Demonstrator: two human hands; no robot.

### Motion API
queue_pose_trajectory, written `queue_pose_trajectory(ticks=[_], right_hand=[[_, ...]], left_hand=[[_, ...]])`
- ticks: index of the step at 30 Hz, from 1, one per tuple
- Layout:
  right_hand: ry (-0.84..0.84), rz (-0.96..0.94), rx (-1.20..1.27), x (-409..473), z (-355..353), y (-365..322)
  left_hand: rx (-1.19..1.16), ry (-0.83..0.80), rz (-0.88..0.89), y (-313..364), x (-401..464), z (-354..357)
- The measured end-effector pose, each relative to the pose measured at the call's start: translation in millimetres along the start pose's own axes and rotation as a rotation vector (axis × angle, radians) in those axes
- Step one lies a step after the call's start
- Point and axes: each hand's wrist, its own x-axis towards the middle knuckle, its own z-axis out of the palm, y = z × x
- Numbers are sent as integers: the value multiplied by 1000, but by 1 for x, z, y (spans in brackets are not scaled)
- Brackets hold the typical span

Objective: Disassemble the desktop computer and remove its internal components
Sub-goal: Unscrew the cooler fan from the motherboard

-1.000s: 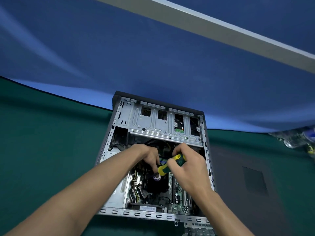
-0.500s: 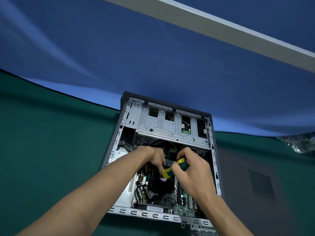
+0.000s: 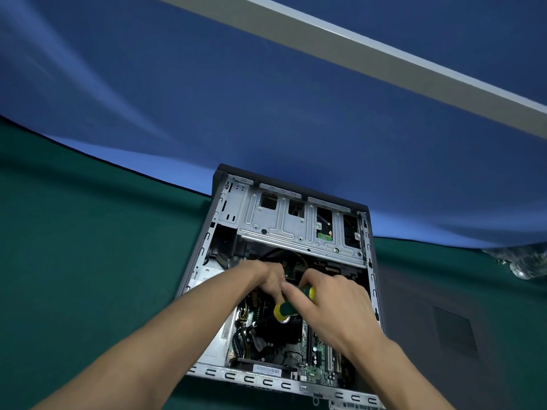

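**Both hands deep in the open case**

The desktop computer case [image 3: 296, 232] lies open on the green table [image 3: 88, 261], hard against its far edge by the blue backdrop [image 3: 266, 99]. Your right hand [image 3: 334, 306] grips the green-and-yellow screwdriver [image 3: 291, 306] over the middle of the motherboard [image 3: 313, 353]. Your left hand [image 3: 266, 279] has curled fingers touching that handle; what it pinches, I can't tell.

Screwdriver [image 3: 291, 303] now tipped more steeply, its handle end swung nearer the camera above the dark fan. Left hand [image 3: 268, 279] drawn closer against the right hand [image 3: 331, 303], fingertips now touching the handle.
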Motion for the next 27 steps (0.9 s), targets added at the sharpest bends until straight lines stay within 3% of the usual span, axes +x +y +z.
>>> queue_pose_trajectory(ticks=[5,9,14,18,23,27], right_hand=[[-177,-46,210,1,-9,-6],[-124,-2,74,0,-9,-18],[-260,-34,189,1,-17,-24],[-206,32,9,2,-20,-29],[-402,-78,165,5,-27,-29],[-311,28,-7,6,-26,-25]], left_hand=[[40,49,68,5,-5,3],[111,55,29,5,-10,-2],[196,60,-5,6,-13,-1],[218,48,-26,9,-11,0],[219,98,-43,14,-30,-5],[238,84,-56,13,-20,2]])
